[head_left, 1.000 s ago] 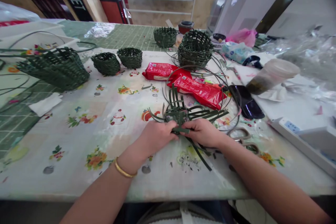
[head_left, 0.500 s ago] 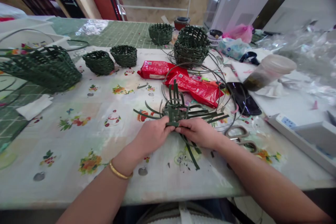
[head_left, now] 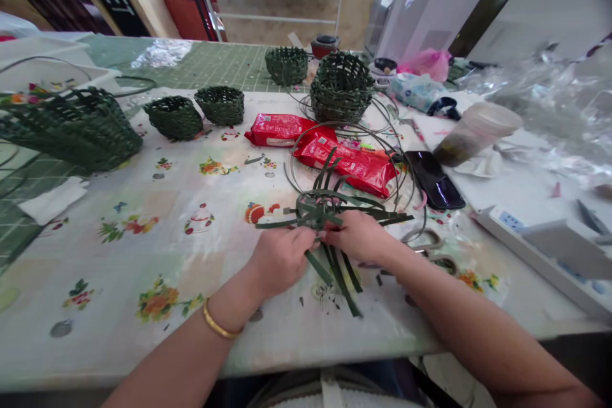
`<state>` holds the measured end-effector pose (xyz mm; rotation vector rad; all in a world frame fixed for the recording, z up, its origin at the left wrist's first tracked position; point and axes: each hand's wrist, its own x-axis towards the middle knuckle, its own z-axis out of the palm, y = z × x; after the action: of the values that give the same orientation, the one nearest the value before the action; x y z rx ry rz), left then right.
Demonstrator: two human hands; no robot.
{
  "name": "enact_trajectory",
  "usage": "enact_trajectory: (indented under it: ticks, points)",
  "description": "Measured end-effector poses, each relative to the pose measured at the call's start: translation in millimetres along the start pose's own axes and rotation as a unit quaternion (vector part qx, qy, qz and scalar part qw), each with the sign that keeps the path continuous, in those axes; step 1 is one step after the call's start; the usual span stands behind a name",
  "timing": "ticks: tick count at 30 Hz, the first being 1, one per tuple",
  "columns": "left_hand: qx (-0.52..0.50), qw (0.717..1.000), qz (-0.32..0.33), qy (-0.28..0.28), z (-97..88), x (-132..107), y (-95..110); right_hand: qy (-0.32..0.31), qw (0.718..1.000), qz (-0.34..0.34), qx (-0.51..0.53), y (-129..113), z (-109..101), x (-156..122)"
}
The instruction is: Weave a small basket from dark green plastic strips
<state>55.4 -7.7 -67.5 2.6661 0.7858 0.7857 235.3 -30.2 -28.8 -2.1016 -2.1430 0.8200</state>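
A small half-woven basket (head_left: 315, 209) of dark green flat strips lies on the patterned tablecloth, its loose strip ends fanning out on all sides. At its near edge, my left hand (head_left: 285, 256) is closed with thumb and fingers pinching a green strip. My right hand (head_left: 356, 239) is closed on the weave just beside it, fingertips almost touching the left ones. Several long strip ends (head_left: 342, 277) hang toward me below the hands. Fingers partly hide the weave between them.
Scissors (head_left: 442, 261) lie right of my right forearm. Beyond the weave are red packets (head_left: 344, 159), coiled strip and a dark phone (head_left: 435, 180). Finished green baskets (head_left: 342, 86) stand at the back, with a larger basket (head_left: 79, 131) at left. A plastic cup (head_left: 478, 131) leans at right.
The near strips have shifted: one now points down toward me from between my hands. My fingers have moved slightly down, and the whole view has shifted a little.
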Motion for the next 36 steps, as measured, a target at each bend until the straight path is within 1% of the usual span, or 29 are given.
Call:
enact_trajectory:
  ticks: [2, 4, 5, 7, 10, 12, 14, 16, 18, 20, 22, 25, 27, 29, 32, 34, 36]
  points:
    - [-0.052, 0.995, -0.069, -0.044, 0.3, 3, 0, -0.021, 1.000, 0.001, 0.005, 1, -3, 3]
    - [-0.113, 0.978, -0.144, -0.095, 0.0, 6, -3, -0.034, 0.999, -0.011, 0.009, 3, -4, 6]
    - [-0.136, 0.970, -0.171, -0.111, -0.1, 8, -4, -0.034, 0.999, -0.014, 0.010, 3, -3, 6]
    - [-0.159, 0.960, -0.200, -0.116, 0.6, 10, -4, -0.022, 1.000, -0.014, 0.014, 5, -1, 6]
    - [-0.131, 0.962, -0.222, -0.092, 2.3, 11, -2, -0.001, 0.999, -0.039, 0.036, 8, 1, 2]
    - [-0.103, 0.966, -0.219, -0.095, 2.8, 11, 1, 0.015, 0.996, -0.078, 0.049, 12, 0, -4]
    - [-0.080, 0.970, -0.205, -0.104, 2.7, 11, 4, 0.041, 0.992, -0.109, 0.041, 17, -5, -10]
    - [-0.069, 0.974, -0.186, -0.108, 2.3, 11, 6, 0.065, 0.991, -0.119, -0.004, 20, -10, -17]
    - [-0.069, 0.977, -0.171, -0.108, 1.4, 11, 7, 0.080, 0.985, -0.136, -0.070, 23, -12, -21]
    - [-0.076, 0.976, -0.168, -0.119, 0.1, 12, 7, 0.105, 0.971, -0.169, -0.131, 24, -10, -22]
    - [-0.081, 0.971, -0.180, -0.133, -1.5, 13, 6, 0.148, 0.955, -0.199, -0.161, 24, -4, -19]
    - [-0.083, 0.966, -0.201, -0.141, -3.3, 15, 4, 0.203, 0.943, -0.207, -0.165, 25, 5, -12]
    - [-0.085, 0.964, -0.208, -0.140, -3.9, 16, 2, 0.224, 0.938, -0.213, -0.156, 26, 8, -8]
    - [-0.079, 0.964, -0.212, -0.142, -4.3, 15, 1, 0.229, 0.935, -0.229, -0.143, 28, 8, -8]
    - [-0.054, 0.966, -0.205, -0.147, -5.2, 14, 1, 0.193, 0.940, -0.248, -0.134, 32, 2, -10]
    - [-0.043, 0.969, -0.191, -0.148, -5.7, 13, 1, 0.185, 0.940, -0.245, -0.147, 34, -1, -12]
    - [-0.037, 0.970, -0.185, -0.151, -6.1, 13, 1, 0.191, 0.934, -0.250, -0.169, 36, -2, -11]
